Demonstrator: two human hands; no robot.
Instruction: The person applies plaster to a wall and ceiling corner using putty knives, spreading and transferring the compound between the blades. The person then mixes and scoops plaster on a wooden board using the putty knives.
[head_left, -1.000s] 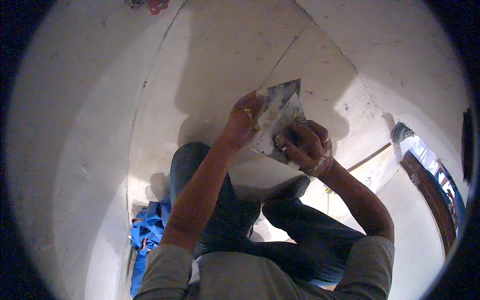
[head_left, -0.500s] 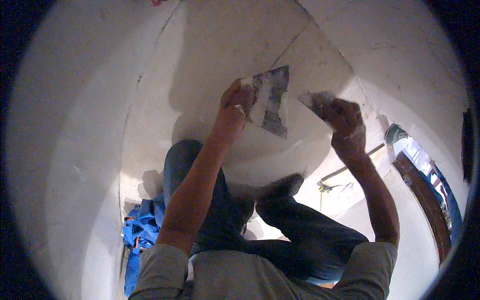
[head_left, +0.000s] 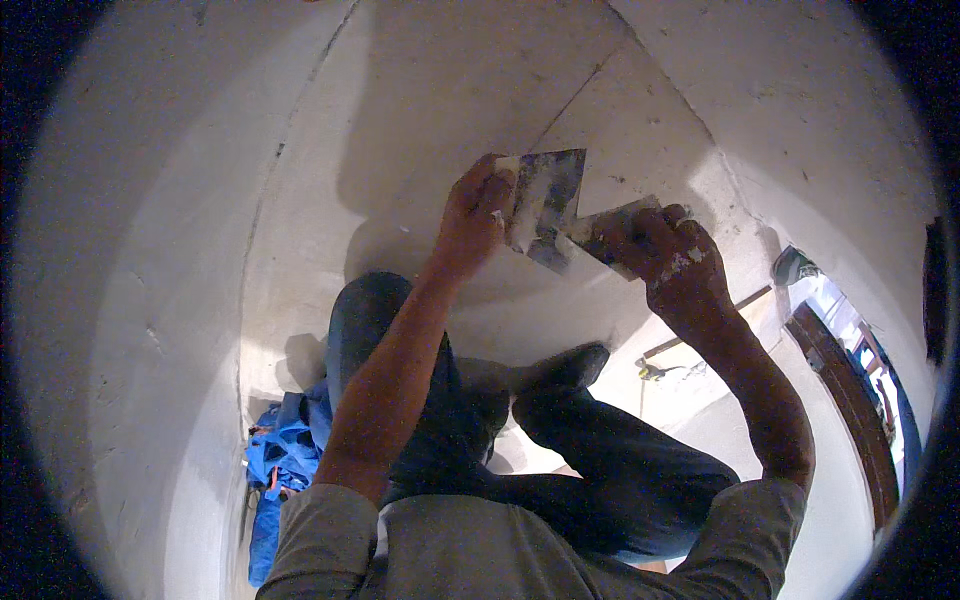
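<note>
In front of my chest, my left hand [head_left: 473, 215] is closed around the handle end of a wide putty knife [head_left: 550, 195]. Its metal blade points right and carries dark stains and a pale smear of filler. My right hand [head_left: 683, 258], with whitish filler on its back, grips a second flat scraper [head_left: 607, 237]. That scraper's edge meets the lower right side of the left blade, or lies just over it; I cannot tell which. Most of the second scraper's grip is hidden by my fingers.
Pale plastered surfaces with cracks and joints [head_left: 280, 150] surround me. A blue cloth bundle [head_left: 285, 455] lies at lower left, beside my bent leg [head_left: 375, 320]. At right are a yellow-and-black object [head_left: 655, 371] and a brown wooden frame [head_left: 845, 410]. My dark shoe [head_left: 570, 372] is below my hands.
My right hand has moved left and slightly down, bringing its scraper against or over the left blade. The putty knife in my left hand has shifted slightly and changed its tilt.
</note>
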